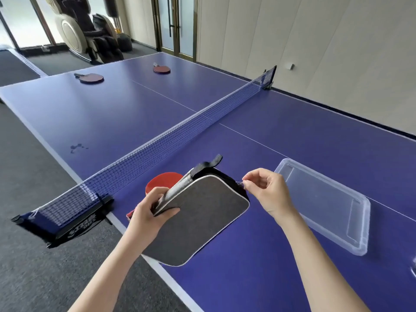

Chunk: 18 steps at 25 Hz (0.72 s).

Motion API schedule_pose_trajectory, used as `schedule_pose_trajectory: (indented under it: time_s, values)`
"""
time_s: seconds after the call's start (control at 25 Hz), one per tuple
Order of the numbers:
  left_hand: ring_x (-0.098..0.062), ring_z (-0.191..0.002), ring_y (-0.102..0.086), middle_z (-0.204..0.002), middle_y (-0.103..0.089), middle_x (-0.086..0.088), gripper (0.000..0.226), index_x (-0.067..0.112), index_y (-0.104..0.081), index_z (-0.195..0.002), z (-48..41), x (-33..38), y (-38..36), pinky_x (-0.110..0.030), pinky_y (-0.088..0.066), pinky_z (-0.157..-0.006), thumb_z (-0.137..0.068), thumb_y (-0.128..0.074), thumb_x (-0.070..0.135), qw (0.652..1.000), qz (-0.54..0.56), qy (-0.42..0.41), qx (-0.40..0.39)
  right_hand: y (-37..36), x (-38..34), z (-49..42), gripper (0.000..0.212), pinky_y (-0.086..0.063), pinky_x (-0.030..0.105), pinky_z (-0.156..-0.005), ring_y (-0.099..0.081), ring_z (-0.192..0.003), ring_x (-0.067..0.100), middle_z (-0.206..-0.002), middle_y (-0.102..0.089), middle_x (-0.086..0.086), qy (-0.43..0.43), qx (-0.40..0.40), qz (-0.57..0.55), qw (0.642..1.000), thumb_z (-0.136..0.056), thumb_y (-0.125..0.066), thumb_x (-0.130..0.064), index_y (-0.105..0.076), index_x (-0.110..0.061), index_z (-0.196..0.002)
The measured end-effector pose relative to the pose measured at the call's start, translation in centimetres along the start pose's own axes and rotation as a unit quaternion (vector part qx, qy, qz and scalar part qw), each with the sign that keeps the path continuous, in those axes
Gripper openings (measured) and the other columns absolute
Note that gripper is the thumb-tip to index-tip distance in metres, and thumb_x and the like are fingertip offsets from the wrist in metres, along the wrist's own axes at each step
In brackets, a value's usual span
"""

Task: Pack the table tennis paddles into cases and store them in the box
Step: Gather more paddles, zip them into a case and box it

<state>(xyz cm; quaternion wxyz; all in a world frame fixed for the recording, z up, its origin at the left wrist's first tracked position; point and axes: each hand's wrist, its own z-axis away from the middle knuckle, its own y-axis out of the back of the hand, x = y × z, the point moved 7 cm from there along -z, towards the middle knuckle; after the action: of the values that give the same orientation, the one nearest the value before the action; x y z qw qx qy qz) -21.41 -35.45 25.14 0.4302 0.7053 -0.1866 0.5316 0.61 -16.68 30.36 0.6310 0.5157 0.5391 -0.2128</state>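
Observation:
A dark grey paddle case (200, 219) with white piping is held tilted over the near left edge of the blue table (292, 143). My left hand (149, 212) grips the case's left edge, thumb on top. My right hand (267, 190) pinches the zipper pull at the case's right corner. A red paddle (162, 180) lies on the table behind the case, mostly hidden by it. Two more red paddles, one (91, 78) and another (161, 69), lie across the net at the far end. A clear plastic lid or shallow box (324, 206) lies flat to the right.
The net (180, 136) crosses the table with its clamp (67, 226) at the near left edge. A wall runs close along the table's right side. Grey carpet lies left of the table. A massage chair (90, 30) stands at the back.

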Motion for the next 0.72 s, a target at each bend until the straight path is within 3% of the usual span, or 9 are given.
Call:
schedule_pose_trajectory:
  time_s: [0.12, 0.24, 0.36, 0.44, 0.6, 0.72]
  values:
    - [-0.025, -0.087, -0.065, -0.094, -0.07, -0.001, 0.033, 0.032, -0.063, -0.098, -2.5, 0.3, 0.2, -0.045, -0.052, -0.077, -0.076, -0.08, 0.014, 0.992, 0.119, 0.025, -0.027, 1.6, 1.6, -1.2, 0.015, -0.051, 0.024, -0.068, -0.065, -0.068, 0.007, -0.071, -0.071, -0.004, -0.033, 0.029, -0.001, 0.999, -0.083, -0.068, -0.007, -0.07, -0.02, -0.077]
    - [-0.03, -0.088, -0.067, -0.1, -0.071, -0.01, 0.043, 0.023, -0.065, -0.103, -5.3, 0.0, -0.5, -0.053, -0.053, -0.082, -0.066, -0.086, 0.028, 0.968, 0.224, 0.068, -0.088, 2.4, 2.6, -1.5, 0.013, -0.054, 0.022, -0.069, -0.065, -0.067, 0.007, -0.07, -0.071, -0.003, -0.059, 0.062, -0.015, 0.996, -0.083, -0.068, -0.006, -0.071, -0.017, -0.078]
    - [-0.029, -0.086, -0.067, -0.101, -0.071, -0.014, 0.072, 0.021, -0.065, -0.102, -8.4, -0.6, -1.9, -0.049, -0.054, -0.08, -0.041, -0.091, 0.05, 0.941, 0.281, 0.116, -0.148, 2.5, 2.7, -1.2, 0.01, -0.05, 0.014, -0.066, -0.063, -0.067, 0.008, -0.071, -0.071, 0.001, -0.056, 0.107, -0.002, 0.993, -0.083, -0.069, -0.007, -0.071, -0.015, -0.079]
    - [-0.026, -0.083, -0.069, -0.098, -0.071, -0.014, 0.075, 0.019, -0.065, -0.1, -10.5, -0.3, -2.8, -0.041, -0.058, -0.073, -0.037, -0.093, 0.05, 0.926, 0.305, 0.126, -0.182, 2.2, 2.4, -1.1, 0.01, -0.049, 0.016, -0.064, -0.061, -0.065, 0.008, -0.07, -0.069, 0.001, -0.043, 0.143, 0.02, 0.989, -0.083, -0.07, -0.006, -0.07, -0.015, -0.078]
    - [-0.022, -0.078, -0.07, -0.094, -0.072, -0.011, 0.035, 0.015, -0.063, -0.103, -13.9, 0.6, -4.0, -0.033, -0.06, -0.065, -0.071, -0.078, 0.022, 0.908, 0.34, 0.14, -0.2, 1.0, 2.1, -0.9, 0.019, -0.045, 0.013, -0.061, -0.056, -0.06, 0.005, -0.067, -0.064, -0.006, -0.025, 0.19, 0.067, 0.979, -0.081, -0.068, 0.0, -0.066, -0.017, -0.073]
    - [-0.02, -0.077, -0.07, -0.097, -0.072, -0.011, 0.025, 0.012, -0.06, -0.107, -16.1, 0.3, -4.8, -0.035, -0.06, -0.065, -0.084, -0.069, 0.012, 0.912, 0.335, 0.149, -0.184, -0.8, 2.7, 0.2, 0.02, -0.044, 0.01, -0.061, -0.056, -0.061, 0.005, -0.071, -0.064, -0.01, -0.018, 0.219, 0.114, 0.969, -0.078, -0.067, 0.005, -0.065, -0.014, -0.074]
